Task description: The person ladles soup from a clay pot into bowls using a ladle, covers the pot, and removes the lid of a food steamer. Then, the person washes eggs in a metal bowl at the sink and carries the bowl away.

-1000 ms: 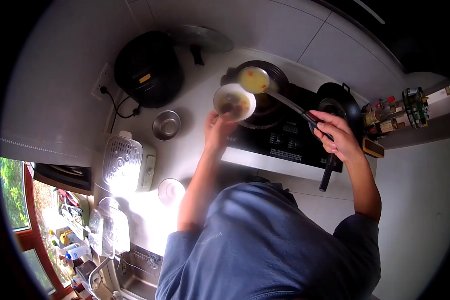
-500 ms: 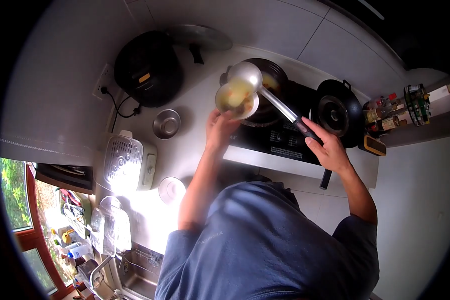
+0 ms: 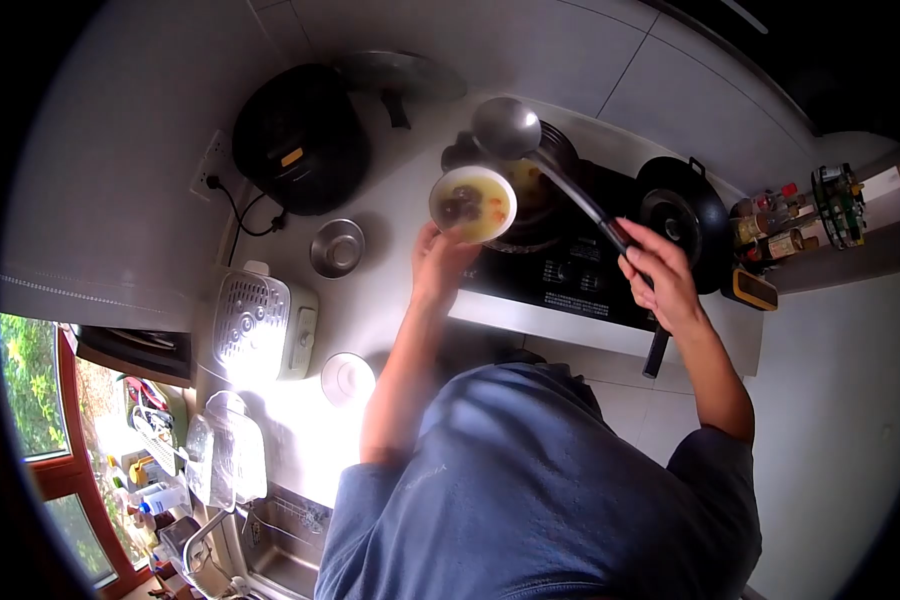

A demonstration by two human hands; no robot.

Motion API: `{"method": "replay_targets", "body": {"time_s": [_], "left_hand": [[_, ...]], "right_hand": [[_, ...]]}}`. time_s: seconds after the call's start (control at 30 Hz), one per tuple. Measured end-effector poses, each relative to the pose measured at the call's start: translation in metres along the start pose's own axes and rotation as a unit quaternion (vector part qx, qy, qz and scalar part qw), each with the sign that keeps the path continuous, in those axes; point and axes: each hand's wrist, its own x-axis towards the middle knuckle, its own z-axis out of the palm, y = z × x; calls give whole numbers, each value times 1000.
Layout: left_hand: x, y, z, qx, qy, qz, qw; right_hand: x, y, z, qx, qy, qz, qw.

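My left hand [image 3: 442, 265] grips a small white bowl [image 3: 473, 204] from its near side. Yellowish soup with dark and orange pieces fills much of it. Closed round the dark handle of a metal ladle [image 3: 507, 128] is my right hand [image 3: 664, 273]. The ladle's bowl hangs just above and beyond the white bowl, apart from it. Below them a dark pot [image 3: 562, 150] holds more soup and sits on a black cooktop [image 3: 570, 280]; the ladle and the bowl hide part of the pot.
A black pan [image 3: 710, 240] stands right of the pot, near several bottles [image 3: 770, 228]. On the left are a black cooker [image 3: 300, 140], a small metal bowl [image 3: 337, 248], a pale bowl [image 3: 348, 380] and a white appliance [image 3: 300, 330]. A sink [image 3: 285, 555] lies at lower left.
The ladle has tipped and moved up and away from the white bowl. Soup was pouring from it before; now the pouring has stopped and the bowl is fuller.
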Motion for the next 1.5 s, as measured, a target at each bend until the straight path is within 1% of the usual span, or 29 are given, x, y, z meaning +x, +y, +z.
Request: {"method": "replay_targets", "body": {"time_s": [0.03, 0.13, 0.2, 0.33, 0.47, 0.57, 0.67, 0.77, 1.07, 1.17, 1.27, 1.5], "left_hand": [[-1, 0, -2, 3, 1, 3, 1000], [-2, -2, -9, -1, -6, 16, 1000], [-8, 1, -6, -7, -20, 29, 999], [-12, 3, -12, -9, -14, 30, 999], [-13, 2, -18, 10, 10, 33, 999], [-16, 4, -19, 11, 16, 35, 999], [-15, 4, -22, 12, 15, 37, 999], [-14, 4, -23, 10, 17, 41, 999], [-10, -3, -24, -8, 12, 40, 999], [-9, -4, -24, -12, -2, 37, 999], [-7, -8, -30, 0, 4, 24, 1000], [-8, -7, -24, -5, 0, 27, 1000]], "right_hand": [[6, -4, 0, 37, 10, 18, 999], [35, -1, -6, 72, 33, 41, 996], [58, 13, -15, 120, 39, 58, 990], [103, 43, -31, 190, 47, 102, 975], [127, 65, -38, 217, 78, 122, 965], [129, 67, -35, 221, 100, 134, 961], [136, 71, -38, 231, 99, 153, 956], [135, 67, -33, 237, 108, 158, 953], [143, 74, -44, 245, 78, 171, 951], [140, 74, -44, 186, 69, 130, 971], [126, 67, -35, 150, 80, 105, 980], [91, 49, -36, 91, 79, 79, 990]]}}
